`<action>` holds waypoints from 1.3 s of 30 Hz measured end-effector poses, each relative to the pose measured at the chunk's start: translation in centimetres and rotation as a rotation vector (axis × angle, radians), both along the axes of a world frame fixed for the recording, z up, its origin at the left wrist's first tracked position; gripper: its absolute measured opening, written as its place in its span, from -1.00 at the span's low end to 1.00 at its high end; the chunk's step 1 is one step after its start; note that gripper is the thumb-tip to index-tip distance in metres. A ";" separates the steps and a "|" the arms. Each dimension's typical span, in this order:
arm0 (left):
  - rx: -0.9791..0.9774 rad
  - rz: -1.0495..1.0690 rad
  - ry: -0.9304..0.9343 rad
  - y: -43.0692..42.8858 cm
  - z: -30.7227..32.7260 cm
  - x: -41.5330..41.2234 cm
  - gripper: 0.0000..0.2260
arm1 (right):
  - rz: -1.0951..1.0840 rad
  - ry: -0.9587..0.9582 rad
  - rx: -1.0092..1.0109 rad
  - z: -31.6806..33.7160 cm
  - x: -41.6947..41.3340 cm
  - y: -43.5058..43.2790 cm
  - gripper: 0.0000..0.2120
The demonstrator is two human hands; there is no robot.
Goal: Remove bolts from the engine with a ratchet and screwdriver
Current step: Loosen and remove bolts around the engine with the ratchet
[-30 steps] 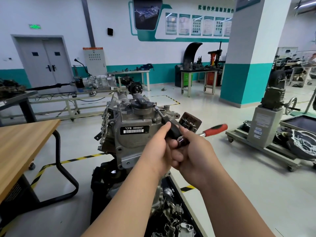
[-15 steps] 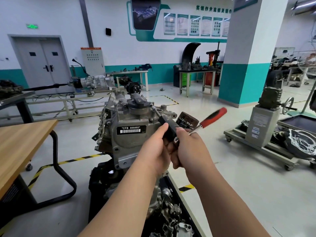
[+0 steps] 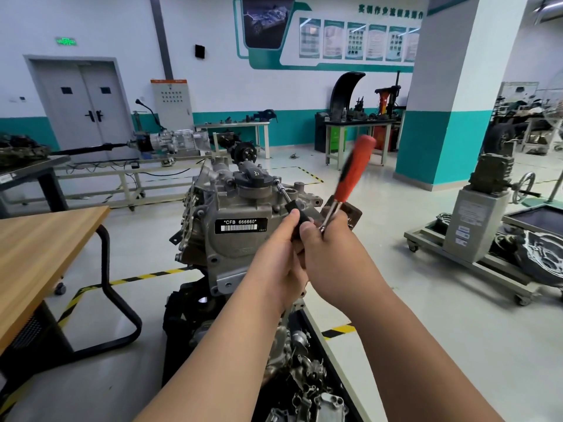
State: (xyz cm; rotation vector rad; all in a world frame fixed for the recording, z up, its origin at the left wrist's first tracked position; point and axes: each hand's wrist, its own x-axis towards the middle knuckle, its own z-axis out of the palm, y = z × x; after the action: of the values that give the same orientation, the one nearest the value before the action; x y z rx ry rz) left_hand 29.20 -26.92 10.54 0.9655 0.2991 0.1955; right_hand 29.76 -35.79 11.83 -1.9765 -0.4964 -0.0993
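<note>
The left hand [image 3: 278, 258] had its grip curled round the screwdriver [image 3: 297, 214]'s black handle, steel shaft meeting a bolt [image 3: 276, 180] atop the cast grey engine [image 3: 219, 208]. The right hand [image 3: 330, 254]'s grip pinched the red-handled ratchet [image 3: 350, 175]'s chrome shank. Below, a black tray [image 3: 330, 357] held loose metal parts [image 3: 307, 388].

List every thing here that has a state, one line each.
Black cap, fitted on the engine.
Screwdriver, tip on a bolt beside the cap.
Ratchet, red handle tilted up, blurred.
Left hand, gripping the screwdriver's black handle.
Right hand, gripping the ratchet near its head.
Double doors, shut.
Exit sign, lit.
</note>
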 end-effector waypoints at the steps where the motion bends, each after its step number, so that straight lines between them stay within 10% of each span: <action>1: 0.003 0.020 -0.007 0.0 -0.1 0.1 -0.67 | 0.011 0.097 0.107 -0.1 0.2 0.0 -0.78; 10: 0.129 -0.089 0.071 -0.1 -0.6 0.2 -0.37 | 0.272 0.675 0.669 -0.4 -0.3 -0.9 -0.68; 22: 0.087 -0.070 0.056 -0.1 0.6 0.3 -0.79 | -0.090 -0.331 -0.479 0.5 -0.5 -0.3 -0.58; 28: 0.022 -0.030 0.020 -0.2 0.4 -0.1 -0.52 | 0.044 0.107 0.066 0.5 0.1 0.1 -0.79; 39: 0.067 -0.114 0.066 0.8 -0.3 0.2 -0.71 | 0.280 0.863 1.066 -0.8 -0.5 1.0 -0.80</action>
State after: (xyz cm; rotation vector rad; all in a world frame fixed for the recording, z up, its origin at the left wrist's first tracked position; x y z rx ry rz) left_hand 29.37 -26.15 10.22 1.0536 0.2983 0.0698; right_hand 29.28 -34.75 11.07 -0.7568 -0.0764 0.5432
